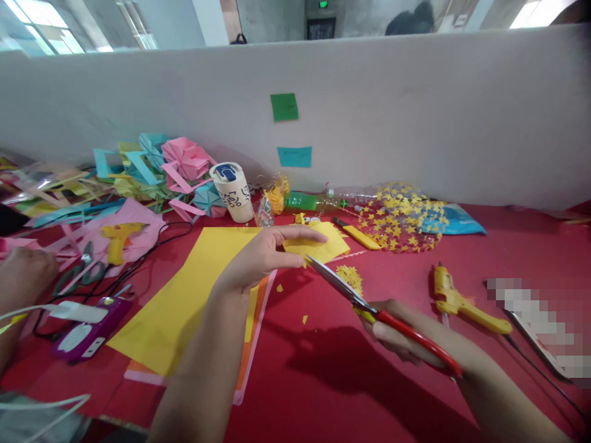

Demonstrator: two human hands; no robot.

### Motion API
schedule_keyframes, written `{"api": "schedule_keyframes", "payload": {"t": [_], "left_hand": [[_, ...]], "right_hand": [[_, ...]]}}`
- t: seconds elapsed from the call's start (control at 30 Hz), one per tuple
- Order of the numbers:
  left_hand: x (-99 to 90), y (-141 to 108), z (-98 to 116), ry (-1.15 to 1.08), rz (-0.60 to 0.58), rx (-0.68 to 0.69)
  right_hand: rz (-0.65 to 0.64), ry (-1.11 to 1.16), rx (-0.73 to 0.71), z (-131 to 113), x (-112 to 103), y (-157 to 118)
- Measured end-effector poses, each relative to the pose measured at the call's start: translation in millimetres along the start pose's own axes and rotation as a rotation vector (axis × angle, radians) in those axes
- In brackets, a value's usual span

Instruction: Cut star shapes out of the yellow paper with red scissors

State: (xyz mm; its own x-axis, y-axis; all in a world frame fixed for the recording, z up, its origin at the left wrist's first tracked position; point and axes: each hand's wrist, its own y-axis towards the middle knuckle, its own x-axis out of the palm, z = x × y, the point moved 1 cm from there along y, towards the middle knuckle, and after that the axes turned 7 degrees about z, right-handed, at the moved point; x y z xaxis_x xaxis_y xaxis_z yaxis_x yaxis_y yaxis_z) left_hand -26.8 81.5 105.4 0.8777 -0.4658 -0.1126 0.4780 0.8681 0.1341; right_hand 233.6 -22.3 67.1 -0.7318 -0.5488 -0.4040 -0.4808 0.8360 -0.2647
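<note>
Between the thumb and fingers of my left hand (263, 255) is a piece of yellow paper (318, 243). My right hand (406, 332) grips red-handled scissors (339, 284), whose blade tips meet the paper's lower left corner beside my left thumb. Behind the scissors lies a small pile of yellow paper stars (349, 278). Two small yellow scraps (279, 288) rest on the red table below the paper. Under my left forearm spread large yellow sheets (184, 295), with orange and pink sheets showing beneath.
To the right lie a yellow glue gun (466, 304) and a partly blurred flat object (545, 326). A yellow cutter knife (362, 237), green bottle (302, 201) and white cup (233, 194) stand or lie behind. Left are a purple power strip (95, 332), another glue gun (119, 242) and another person's hand (28, 274).
</note>
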Motion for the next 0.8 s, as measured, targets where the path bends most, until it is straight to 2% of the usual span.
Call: {"api": "schedule_keyframes", "payload": {"t": [0.53, 0.8], "left_hand": [[1.1, 0.1, 0.1, 0.002, -0.022, 0.007], [-1.1, -0.8, -1.3, 0.063, -0.018, 0.006]], "right_hand": [[-0.008, -0.008, -0.008, -1.7, -0.1, -0.3], [-0.049, -0.012, 0.07, -2.3, -2.4, 0.5]]}}
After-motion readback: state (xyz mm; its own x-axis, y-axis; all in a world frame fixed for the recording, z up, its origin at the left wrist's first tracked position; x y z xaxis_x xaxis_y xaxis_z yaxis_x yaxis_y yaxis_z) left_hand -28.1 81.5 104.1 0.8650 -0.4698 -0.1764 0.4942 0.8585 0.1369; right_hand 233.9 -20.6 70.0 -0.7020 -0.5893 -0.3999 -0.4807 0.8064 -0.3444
